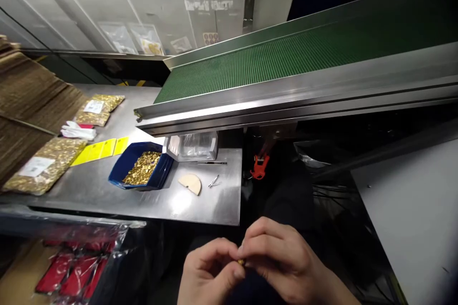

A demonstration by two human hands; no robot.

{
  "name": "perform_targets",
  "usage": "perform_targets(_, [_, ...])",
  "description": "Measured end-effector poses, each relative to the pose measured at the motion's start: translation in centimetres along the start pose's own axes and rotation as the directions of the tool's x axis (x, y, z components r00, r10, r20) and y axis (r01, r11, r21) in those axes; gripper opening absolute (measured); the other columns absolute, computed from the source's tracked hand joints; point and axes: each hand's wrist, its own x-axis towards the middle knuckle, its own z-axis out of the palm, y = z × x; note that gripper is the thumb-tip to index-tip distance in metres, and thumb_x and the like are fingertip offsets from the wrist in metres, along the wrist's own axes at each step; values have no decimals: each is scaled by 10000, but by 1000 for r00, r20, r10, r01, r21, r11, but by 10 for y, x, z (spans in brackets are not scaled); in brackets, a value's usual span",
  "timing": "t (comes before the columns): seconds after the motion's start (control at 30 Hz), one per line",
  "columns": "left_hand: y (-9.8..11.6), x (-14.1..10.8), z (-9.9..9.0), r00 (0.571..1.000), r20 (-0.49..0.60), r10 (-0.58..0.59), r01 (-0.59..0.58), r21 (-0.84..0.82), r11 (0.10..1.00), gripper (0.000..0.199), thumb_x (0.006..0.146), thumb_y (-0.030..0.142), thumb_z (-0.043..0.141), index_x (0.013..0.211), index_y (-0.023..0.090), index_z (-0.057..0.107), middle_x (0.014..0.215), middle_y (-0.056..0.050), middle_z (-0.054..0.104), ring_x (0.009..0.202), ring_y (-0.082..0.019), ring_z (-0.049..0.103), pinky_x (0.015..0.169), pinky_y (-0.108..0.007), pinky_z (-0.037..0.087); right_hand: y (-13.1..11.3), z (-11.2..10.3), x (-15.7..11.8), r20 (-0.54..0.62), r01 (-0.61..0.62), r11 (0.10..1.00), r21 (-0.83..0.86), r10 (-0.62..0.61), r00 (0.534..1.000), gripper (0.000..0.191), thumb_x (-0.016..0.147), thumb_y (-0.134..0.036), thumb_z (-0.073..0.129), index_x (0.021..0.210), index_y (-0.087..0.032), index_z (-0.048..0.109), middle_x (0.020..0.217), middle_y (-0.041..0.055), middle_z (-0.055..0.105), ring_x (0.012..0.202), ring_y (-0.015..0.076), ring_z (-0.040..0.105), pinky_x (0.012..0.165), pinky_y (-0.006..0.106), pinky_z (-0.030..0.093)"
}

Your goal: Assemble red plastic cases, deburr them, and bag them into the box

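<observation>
My left hand (213,271) and my right hand (279,257) meet at the lower middle, in front of the steel table's edge. Between their fingertips is a small gold-coloured piece (241,262), mostly covered by the fingers. Both hands are closed in a pinch around it. Beyond them on the steel table (214,209) lie a beige half-round piece (191,183) and some small metal tools (214,182). A blue bin (121,167) holds many small gold pieces (143,167).
A green conveyor (250,64) slopes up to the right behind the table. Bags of gold pieces (67,157), yellow labels (95,151) and a clear container (196,147) lie left and centre. Lower left, a plastic-lined box holds red packets (78,276).
</observation>
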Motion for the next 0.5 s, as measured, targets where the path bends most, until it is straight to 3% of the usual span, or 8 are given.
perform_targets(0.07, [4, 2, -1, 999, 28, -29, 28, 21, 999, 348, 562, 550, 956, 650, 246, 812, 595, -48, 640, 573, -193, 505, 563, -309, 402, 3, -2, -3, 6, -7, 1000, 5, 7, 1000, 195, 1001, -187, 642, 1151, -262, 741, 972, 52, 694, 789, 144, 684, 691, 246, 543])
perform_targets(0.23, [3, 13, 0, 989, 121, -83, 77, 48, 996, 289, 609, 506, 948, 655, 250, 824, 578, -42, 638, 571, -180, 506, 573, -300, 409, 15, 7, -13, -119, -102, 991, 92, 113, 986, 122, 981, -197, 683, 1037, -253, 777, 930, 37, 669, 773, 134, 666, 678, 234, 534])
perform_targets(0.3, [-2, 19, 1, 984, 152, -91, 90, 17, 996, 288, 647, 513, 930, 685, 244, 834, 597, -34, 631, 549, -148, 483, 529, -269, 370, 19, 12, -16, -203, -162, 973, 161, 194, 960, 71, 974, -249, 708, 977, -244, 778, 896, 34, 653, 808, 148, 654, 717, 248, 535])
perform_targets(0.4, [-10, 27, 3, 964, 214, -157, 185, -118, 976, 342, 686, 562, 895, 740, 229, 842, 629, -16, 616, 454, -72, 379, 434, -221, 256, 26, 17, -18, -308, -232, 916, 327, 336, 890, 172, 986, -359, 695, 922, -208, 747, 872, 32, 624, 768, 141, 619, 691, 253, 516])
perform_targets(0.5, [-14, 34, 6, 947, 203, -248, 294, -250, 922, 369, 663, 542, 922, 809, 211, 848, 679, -20, 640, 469, -51, 401, 446, -194, 314, 30, 19, -19, -274, -277, 800, 532, 473, 837, 235, 994, -410, 679, 946, -182, 710, 836, 23, 618, 677, 117, 597, 620, 238, 501])
